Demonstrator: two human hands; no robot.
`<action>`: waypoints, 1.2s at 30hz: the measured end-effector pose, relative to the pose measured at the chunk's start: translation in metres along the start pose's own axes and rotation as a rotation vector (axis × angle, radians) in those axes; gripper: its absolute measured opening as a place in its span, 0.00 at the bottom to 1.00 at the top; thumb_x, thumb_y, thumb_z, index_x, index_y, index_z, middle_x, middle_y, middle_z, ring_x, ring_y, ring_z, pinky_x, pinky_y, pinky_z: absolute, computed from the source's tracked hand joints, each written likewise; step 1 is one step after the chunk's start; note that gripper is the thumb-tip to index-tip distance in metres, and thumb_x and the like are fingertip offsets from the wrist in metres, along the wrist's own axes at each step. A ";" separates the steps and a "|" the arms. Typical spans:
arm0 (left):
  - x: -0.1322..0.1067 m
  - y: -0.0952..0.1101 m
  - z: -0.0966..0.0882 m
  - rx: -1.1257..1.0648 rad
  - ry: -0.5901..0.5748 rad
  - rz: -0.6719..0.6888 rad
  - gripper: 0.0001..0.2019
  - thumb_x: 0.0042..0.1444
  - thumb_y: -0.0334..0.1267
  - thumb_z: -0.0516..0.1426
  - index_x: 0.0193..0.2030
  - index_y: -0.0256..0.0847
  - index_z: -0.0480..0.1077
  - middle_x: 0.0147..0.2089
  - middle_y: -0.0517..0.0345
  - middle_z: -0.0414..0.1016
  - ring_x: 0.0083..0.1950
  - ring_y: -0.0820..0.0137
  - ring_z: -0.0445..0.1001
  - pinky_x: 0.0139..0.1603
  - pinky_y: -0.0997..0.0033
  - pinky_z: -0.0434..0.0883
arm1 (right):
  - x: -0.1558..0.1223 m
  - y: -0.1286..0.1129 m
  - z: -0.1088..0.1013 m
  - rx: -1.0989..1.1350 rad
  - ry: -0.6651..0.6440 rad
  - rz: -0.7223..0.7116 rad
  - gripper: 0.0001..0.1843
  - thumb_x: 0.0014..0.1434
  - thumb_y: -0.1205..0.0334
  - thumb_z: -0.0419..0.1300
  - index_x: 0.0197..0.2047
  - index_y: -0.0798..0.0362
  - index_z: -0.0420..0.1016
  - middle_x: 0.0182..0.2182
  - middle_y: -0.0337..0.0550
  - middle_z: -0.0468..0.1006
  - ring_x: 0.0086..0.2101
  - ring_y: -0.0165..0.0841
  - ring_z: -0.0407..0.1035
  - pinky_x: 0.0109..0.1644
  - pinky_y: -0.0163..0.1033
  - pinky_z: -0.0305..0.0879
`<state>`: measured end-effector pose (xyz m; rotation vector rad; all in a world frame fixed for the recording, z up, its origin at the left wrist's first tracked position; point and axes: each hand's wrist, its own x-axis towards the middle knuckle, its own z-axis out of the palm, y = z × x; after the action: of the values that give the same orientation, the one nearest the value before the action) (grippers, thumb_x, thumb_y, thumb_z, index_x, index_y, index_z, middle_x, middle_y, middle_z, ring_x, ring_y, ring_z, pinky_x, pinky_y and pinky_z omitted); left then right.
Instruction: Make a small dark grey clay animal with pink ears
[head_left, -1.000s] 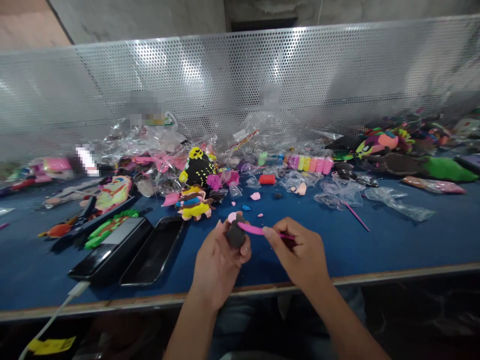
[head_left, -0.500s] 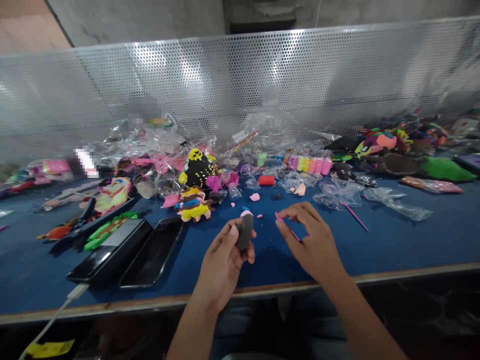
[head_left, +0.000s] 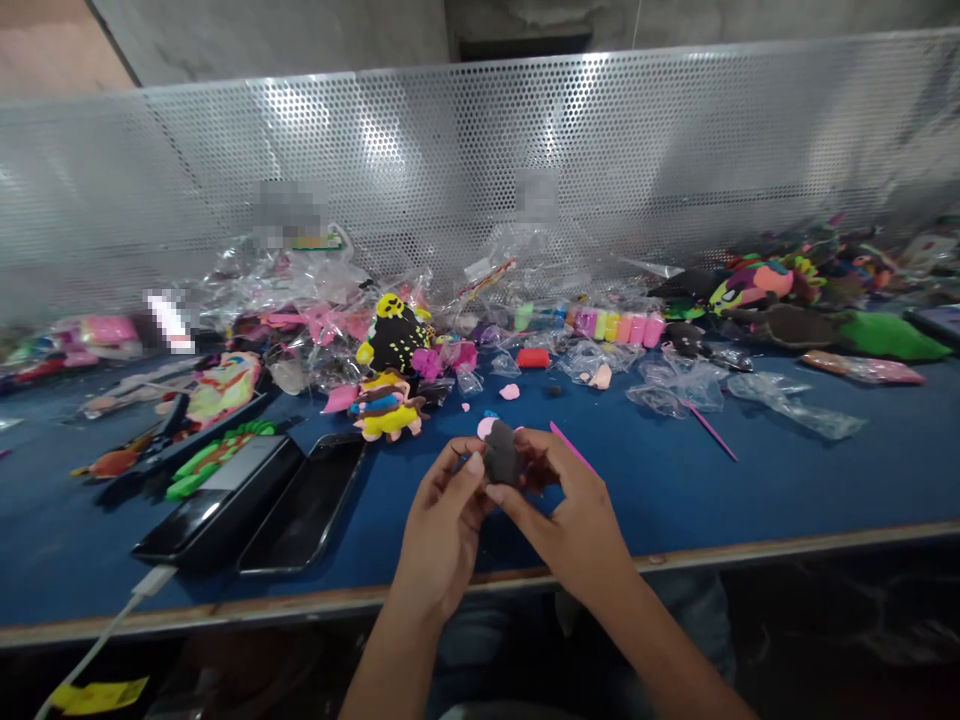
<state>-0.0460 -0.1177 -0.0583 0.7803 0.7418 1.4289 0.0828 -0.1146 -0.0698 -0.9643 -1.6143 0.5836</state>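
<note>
A dark grey clay piece (head_left: 501,455) with a pale pink part at its top is held over the near middle of the table. My left hand (head_left: 444,515) is closed on its left side, thumb in front. From the other side, my right hand (head_left: 574,515) grips the same piece between thumb and fingers; some fingertips are hidden behind it. Just beyond the right hand, a thin pink stick (head_left: 571,446) lies on the blue table. Small lumps of clay sit past the hands, among them a light pink lump (head_left: 510,392) and a dark lump (head_left: 553,391).
A phone (head_left: 306,510) and a black device with a cable (head_left: 214,500) lie at left. Beyond are a yellow-and-brown clay figure (head_left: 388,408), a red clay block (head_left: 533,358) and clear plastic bags (head_left: 679,383). A perforated metal panel (head_left: 450,150) stands behind.
My right hand has let go of the pink stick and moved left onto the grey clay piece, now held by both hands. The left hand has kept its hold.
</note>
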 end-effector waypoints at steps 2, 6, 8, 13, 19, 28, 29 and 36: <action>0.000 -0.001 0.000 0.005 0.003 0.004 0.11 0.52 0.40 0.66 0.40 0.41 0.74 0.37 0.58 0.77 0.35 0.73 0.75 0.37 0.75 0.73 | 0.001 0.001 -0.003 0.052 -0.025 -0.011 0.17 0.58 0.63 0.63 0.51 0.49 0.72 0.40 0.42 0.79 0.32 0.31 0.72 0.37 0.36 0.72; 0.001 -0.003 -0.001 0.066 0.020 0.029 0.11 0.51 0.40 0.67 0.40 0.39 0.76 0.40 0.55 0.78 0.39 0.70 0.76 0.39 0.74 0.74 | 0.000 0.002 -0.007 0.102 -0.074 -0.012 0.16 0.59 0.62 0.62 0.51 0.49 0.72 0.40 0.43 0.79 0.34 0.32 0.72 0.37 0.36 0.71; 0.000 -0.004 -0.001 0.097 0.016 0.039 0.11 0.52 0.41 0.67 0.41 0.39 0.77 0.40 0.54 0.78 0.40 0.69 0.77 0.40 0.73 0.74 | -0.001 0.003 -0.008 0.111 -0.083 0.005 0.16 0.58 0.62 0.63 0.51 0.49 0.72 0.40 0.42 0.79 0.34 0.32 0.72 0.38 0.36 0.71; -0.002 -0.003 0.001 0.147 -0.026 0.047 0.12 0.49 0.41 0.69 0.38 0.38 0.78 0.36 0.54 0.79 0.35 0.69 0.77 0.38 0.72 0.74 | -0.003 0.006 -0.007 0.119 -0.108 0.030 0.17 0.56 0.63 0.64 0.49 0.48 0.72 0.38 0.41 0.78 0.33 0.31 0.72 0.36 0.35 0.71; -0.001 -0.003 0.001 0.112 -0.046 0.010 0.11 0.50 0.40 0.68 0.39 0.40 0.77 0.36 0.56 0.78 0.37 0.70 0.78 0.35 0.76 0.73 | -0.005 0.008 -0.007 0.141 -0.080 0.033 0.18 0.56 0.63 0.65 0.50 0.48 0.70 0.36 0.39 0.76 0.32 0.30 0.71 0.37 0.35 0.70; -0.002 -0.004 -0.007 0.186 -0.016 0.177 0.23 0.49 0.39 0.69 0.53 0.47 0.74 0.55 0.53 0.76 0.56 0.64 0.73 0.57 0.68 0.68 | -0.003 0.006 -0.010 -0.002 0.054 -0.081 0.17 0.57 0.65 0.63 0.50 0.48 0.73 0.38 0.42 0.76 0.32 0.32 0.70 0.37 0.39 0.72; -0.002 -0.004 -0.008 0.196 -0.008 0.181 0.22 0.50 0.39 0.68 0.52 0.46 0.74 0.53 0.53 0.77 0.54 0.64 0.74 0.57 0.68 0.69 | -0.003 0.006 -0.010 -0.015 0.053 -0.091 0.17 0.56 0.66 0.63 0.50 0.48 0.74 0.39 0.43 0.77 0.33 0.32 0.71 0.38 0.39 0.72; -0.002 -0.002 -0.010 0.351 -0.029 0.231 0.12 0.54 0.38 0.66 0.45 0.45 0.75 0.43 0.57 0.78 0.44 0.70 0.75 0.47 0.74 0.70 | -0.004 0.007 -0.009 0.086 -0.086 -0.079 0.17 0.58 0.65 0.63 0.51 0.48 0.71 0.46 0.44 0.78 0.46 0.35 0.74 0.48 0.40 0.73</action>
<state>-0.0531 -0.1191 -0.0661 1.1862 0.9169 1.5080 0.0940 -0.1147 -0.0750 -0.8178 -1.6818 0.6429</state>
